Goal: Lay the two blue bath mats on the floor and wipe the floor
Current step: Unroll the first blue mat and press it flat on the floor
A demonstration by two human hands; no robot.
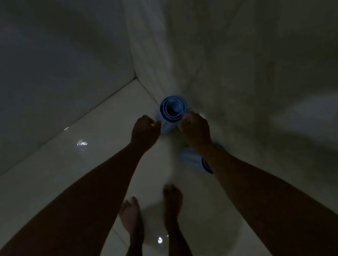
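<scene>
Rolled blue bath mat (171,112), standing upright on end in the corner at about 12 o'clock from the bare feet (151,209), spiral of layers visible at the open top, hollow core apparently empty though too dark to confirm. Judged light, soft and flexible, likely to slump or unroll once released from the roll; textured paler outside probably less slippery than the glossy floor. Best taken around the upper barrel from both sides, or by the loose outer edge to start unrolling. Second rolled blue mat (194,160), lying on its side at about 1 o'clock from the feet, just below the first and against the wall base, partly hidden behind the right forearm; open end dark, contents not discernible. Left hand (144,130) at 9 o'clock of the upright roll, fingers curled loosely inward, fingertips at or just beside the roll's side; contact cannot be told. Right hand (195,128) at 3 o'clock of the roll, fingers curled together with tips at the rim, seemingly touching. Pale glossy tiled floor (96,160), bright reflections suggesting a wet or polished, slippery surface. Tiled walls (52,56) meeting at the corner behind. Neither mat yet laid flat; no wiping cloth in view.
</scene>
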